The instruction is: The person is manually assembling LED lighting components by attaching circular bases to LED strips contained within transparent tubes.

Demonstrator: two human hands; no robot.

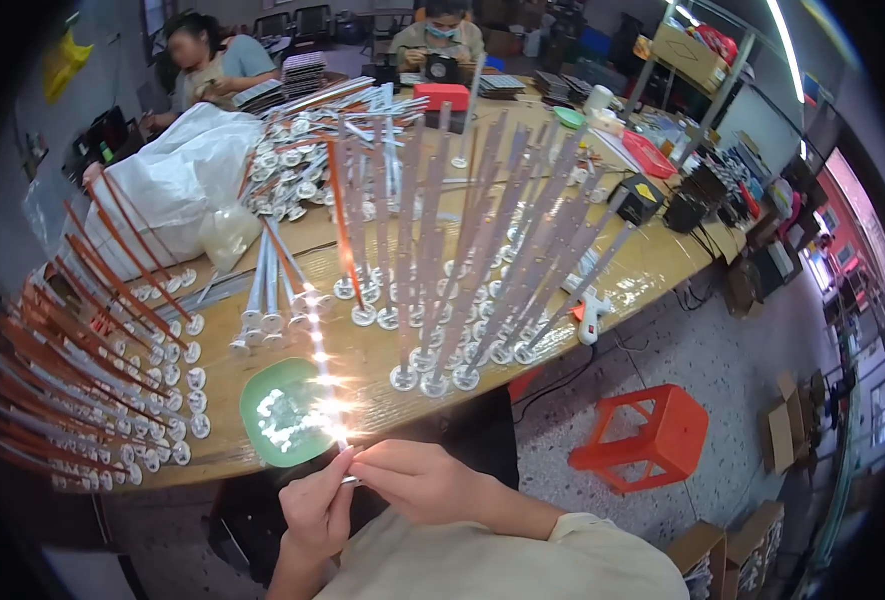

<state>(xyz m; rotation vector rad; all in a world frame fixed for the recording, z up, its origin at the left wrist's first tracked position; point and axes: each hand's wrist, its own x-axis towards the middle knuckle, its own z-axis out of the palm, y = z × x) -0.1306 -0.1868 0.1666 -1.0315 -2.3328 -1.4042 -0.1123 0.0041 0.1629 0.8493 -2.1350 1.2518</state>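
Note:
A narrow LED strip [319, 352], glowing with bright white points, stretches from the tabletop toward me. At its near end my left hand [314, 507] is closed on it in a pinch. My right hand [424, 482] meets the left there, its fingers pinched on the same end. A small pale piece [350, 481] shows between the hands; I cannot tell what it is. Just left of the strip, a green bowl [252, 400] contains small white pieces [280, 420]. Glare hides part of the bowl's right side.
Clear rods on round bases [437, 382] crowd the table's middle. Orange and white strips on bases [167, 410] fill the left. Behind lie a white bag [177, 180] and a pile of rods [292, 170]. A glue gun [589, 318] rests at the right edge; a red stool [652, 430] stands beyond. Two people work opposite.

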